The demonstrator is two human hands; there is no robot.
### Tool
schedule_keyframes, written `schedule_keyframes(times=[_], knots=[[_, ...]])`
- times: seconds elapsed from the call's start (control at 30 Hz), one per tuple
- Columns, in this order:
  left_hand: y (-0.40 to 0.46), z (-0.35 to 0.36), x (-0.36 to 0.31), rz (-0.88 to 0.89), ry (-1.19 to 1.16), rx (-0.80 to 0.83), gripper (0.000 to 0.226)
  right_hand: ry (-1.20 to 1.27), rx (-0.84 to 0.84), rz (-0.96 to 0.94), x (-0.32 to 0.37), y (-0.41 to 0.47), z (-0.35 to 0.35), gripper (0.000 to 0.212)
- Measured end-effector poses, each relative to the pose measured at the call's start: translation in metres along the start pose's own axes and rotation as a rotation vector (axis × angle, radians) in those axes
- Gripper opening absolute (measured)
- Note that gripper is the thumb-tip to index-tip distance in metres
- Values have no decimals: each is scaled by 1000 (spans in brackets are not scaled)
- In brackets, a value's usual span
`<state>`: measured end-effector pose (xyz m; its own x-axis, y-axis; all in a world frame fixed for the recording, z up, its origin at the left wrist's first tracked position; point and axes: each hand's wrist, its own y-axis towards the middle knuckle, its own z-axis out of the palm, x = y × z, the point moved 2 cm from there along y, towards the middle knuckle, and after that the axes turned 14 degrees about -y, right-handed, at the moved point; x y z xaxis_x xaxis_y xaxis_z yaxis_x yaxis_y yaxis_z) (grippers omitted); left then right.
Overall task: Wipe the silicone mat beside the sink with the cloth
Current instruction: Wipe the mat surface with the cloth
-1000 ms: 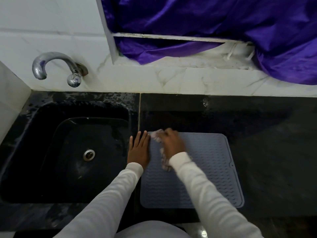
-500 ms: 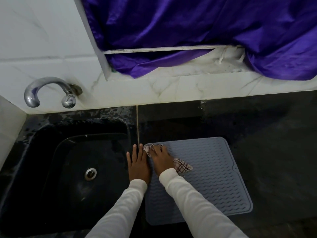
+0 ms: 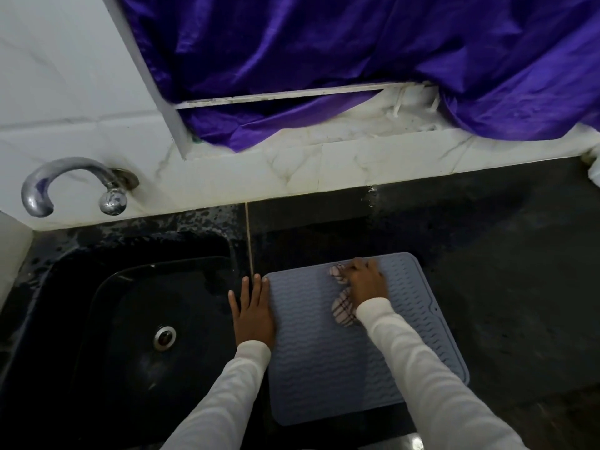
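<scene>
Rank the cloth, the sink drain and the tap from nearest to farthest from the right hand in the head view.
From the right hand:
1. Cloth, under that hand on the mat.
2. Sink drain, left, in the basin.
3. Tap, far left on the wall.

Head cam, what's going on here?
A person is wiping a grey silicone mat on the dark counter beside the sink. The right hand presses a checked cloth onto the mat's far part. The left hand lies flat, fingers straight, at the mat's left edge next to the sink, apparently steadying it. The near half of the mat is uncovered.
</scene>
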<state>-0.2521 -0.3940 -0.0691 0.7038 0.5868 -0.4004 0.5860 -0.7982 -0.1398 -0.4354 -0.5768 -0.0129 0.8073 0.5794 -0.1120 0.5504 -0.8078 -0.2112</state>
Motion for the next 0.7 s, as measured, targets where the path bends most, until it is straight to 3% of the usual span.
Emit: schedule_keyframes(times=[0.2,0.33,0.63,0.7], knots=[[-4,-7,-7,13,-5,-8,71,123,-16,257,-83,-2,-1,31],[-2,-7,-6,10,9,-14,73,40,-13,353,-132,-8,9,36],[-5,-9,-11,10,-15,-20,65,188,13,442,-123,-5,0,40],[-5,-9,-12,10,-37,-28,63,222,-39,361,-109,-3,-11,41]])
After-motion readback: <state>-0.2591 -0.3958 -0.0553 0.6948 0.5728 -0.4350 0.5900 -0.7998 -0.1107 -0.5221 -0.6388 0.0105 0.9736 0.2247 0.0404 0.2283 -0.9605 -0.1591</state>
